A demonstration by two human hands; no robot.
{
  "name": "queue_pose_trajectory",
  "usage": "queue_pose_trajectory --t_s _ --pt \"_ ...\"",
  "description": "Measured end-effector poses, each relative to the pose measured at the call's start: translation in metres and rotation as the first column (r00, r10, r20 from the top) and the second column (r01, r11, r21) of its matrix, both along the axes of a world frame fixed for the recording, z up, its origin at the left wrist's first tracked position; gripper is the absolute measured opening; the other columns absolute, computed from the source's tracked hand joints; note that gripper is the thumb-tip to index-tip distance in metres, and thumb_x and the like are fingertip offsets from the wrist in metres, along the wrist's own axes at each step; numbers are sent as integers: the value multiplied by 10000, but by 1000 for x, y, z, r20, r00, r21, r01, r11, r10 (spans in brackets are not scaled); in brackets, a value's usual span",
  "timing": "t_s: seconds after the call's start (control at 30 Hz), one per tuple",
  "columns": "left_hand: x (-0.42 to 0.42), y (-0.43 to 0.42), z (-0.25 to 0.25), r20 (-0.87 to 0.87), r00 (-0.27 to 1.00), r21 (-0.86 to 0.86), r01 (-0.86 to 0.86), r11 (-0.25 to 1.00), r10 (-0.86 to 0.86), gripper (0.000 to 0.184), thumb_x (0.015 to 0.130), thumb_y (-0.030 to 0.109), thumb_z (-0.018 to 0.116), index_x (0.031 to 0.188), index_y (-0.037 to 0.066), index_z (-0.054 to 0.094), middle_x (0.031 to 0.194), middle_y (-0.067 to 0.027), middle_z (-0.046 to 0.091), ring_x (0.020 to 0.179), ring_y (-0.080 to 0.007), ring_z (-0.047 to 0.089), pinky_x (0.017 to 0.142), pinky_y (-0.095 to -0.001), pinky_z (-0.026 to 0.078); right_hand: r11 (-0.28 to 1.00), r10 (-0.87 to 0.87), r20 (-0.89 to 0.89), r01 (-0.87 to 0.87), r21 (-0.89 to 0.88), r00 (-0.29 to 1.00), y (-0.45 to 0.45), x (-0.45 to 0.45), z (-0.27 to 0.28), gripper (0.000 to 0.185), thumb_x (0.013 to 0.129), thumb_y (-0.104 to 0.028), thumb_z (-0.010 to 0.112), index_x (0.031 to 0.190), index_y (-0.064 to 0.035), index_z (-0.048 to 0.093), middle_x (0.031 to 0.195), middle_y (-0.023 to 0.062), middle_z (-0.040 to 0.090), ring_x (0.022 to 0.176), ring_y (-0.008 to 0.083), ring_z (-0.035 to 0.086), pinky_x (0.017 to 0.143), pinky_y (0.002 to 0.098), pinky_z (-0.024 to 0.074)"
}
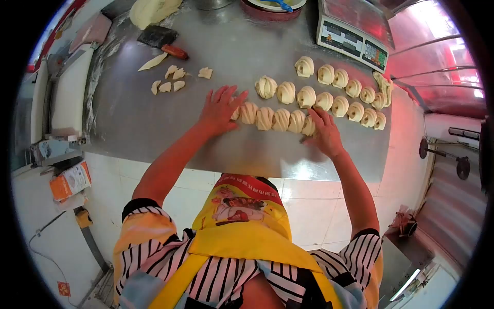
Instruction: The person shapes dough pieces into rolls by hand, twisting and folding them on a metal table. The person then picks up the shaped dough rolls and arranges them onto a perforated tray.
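A front row of shaped dough rolls [264, 119] with twisted, ridged tops lies on the metal table between my two hands. My left hand [220, 112] is at the row's left end, fingers spread and against the end roll, which it partly covers. At the other end, my right hand [325, 135] rests beside the last roll with its fingers stretched out and touching it. Just behind stands a longer row of similar rolls [306, 97], close to my right fingertips. A third row of rolls [325, 74] sits farther back on the right.
Small dough pieces [178, 74] lie at the left, near a dough scraper with a red handle [175, 51]. A large dough sheet [152, 12] is at the back left. A digital scale [352, 41] and a bowl [272, 6] stand at the back. The metal table's [247, 152] front edge is before me.
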State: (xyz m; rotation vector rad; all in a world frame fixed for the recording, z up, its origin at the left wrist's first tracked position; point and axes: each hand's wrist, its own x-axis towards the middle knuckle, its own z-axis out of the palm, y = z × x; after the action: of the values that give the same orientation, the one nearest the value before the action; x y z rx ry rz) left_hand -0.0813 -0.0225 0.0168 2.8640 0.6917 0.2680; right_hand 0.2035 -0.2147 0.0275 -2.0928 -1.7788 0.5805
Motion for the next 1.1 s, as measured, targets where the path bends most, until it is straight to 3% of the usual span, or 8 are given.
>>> queue_pose_trajectory --t_s 0.07,0.23,0.47,0.57,0.63,0.77,0.9,1.1 --pt "5 5 9 50 994 157 93 983 -102 765 616 299 756 1293 137 438 1168 -87 459 1054 -278 470 868 -440 411 1000 21 60 -22 9 998 8 -8 -4 888 510 -202 827 1301 -132 429 1216 91 492 1108 292 471 934 375 423" --pt "22 8 -31 106 975 -26 198 980 -194 764 599 365 758 1274 167 461 1047 -30 512 940 -225 491 775 -384 429 993 83 64 -88 79 994 24 -35 -13 868 510 -350 809 1282 -183 451 1149 22 522 994 252 511 813 369 475" --pt "44 9 -20 124 942 26 312 950 -313 665 581 297 746 1192 144 534 899 -11 522 825 -218 519 669 -360 448 999 51 83 -50 -9 995 40 -48 -9 772 565 -314 787 1266 -263 469 996 23 547 952 259 533 754 377 496" --pt "49 11 -17 154 915 -91 389 917 -373 606 585 276 742 1148 142 564 843 -33 523 795 -235 531 667 -372 448 990 -138 22 137 33 990 25 -63 -17 688 591 -298 767 1227 -259 511 962 41 555 936 266 545 754 381 496" --pt "45 7 1 19 886 -297 447 843 -463 542 606 243 729 1116 135 579 850 -71 548 807 -271 549 683 -381 454 966 -256 -138 249 -65 957 0 -90 -21 654 611 -293 760 1221 -248 527 1063 42 568 1012 257 539 826 379 474" --pt "19 -71 41 -147 618 -553 596 582 -772 472 650 242 713 1095 142 591 918 -103 578 866 -313 561 736 -409 461 862 -504 -558 343 -372 659 -123 -185 12 656 615 -328 755 1223 -225 533 1053 81 572 1016 276 543 850 371 451" --pt "-3 -217 66 -240 143 -647 714 268 -960 477 649 277 718 1100 177 600 916 -105 585 899 -311 556 763 -406 461 691 -696 -554 635 -345 456 -280 -327 21 682 615 -376 757 1235 -215 524 1080 102 569 1019 279 544 863 377 432" --pt "-53 -411 53 -214 -413 -713 685 -147 -886 473 650 259 722 1096 151 609 952 -124 609 918 -319 557 785 -401 452 209 -794 -601 887 -412 -91 -416 -513 18 675 636 -347 759 1245 -176 522 1111 105 574 1076 279 519 906 363 410"
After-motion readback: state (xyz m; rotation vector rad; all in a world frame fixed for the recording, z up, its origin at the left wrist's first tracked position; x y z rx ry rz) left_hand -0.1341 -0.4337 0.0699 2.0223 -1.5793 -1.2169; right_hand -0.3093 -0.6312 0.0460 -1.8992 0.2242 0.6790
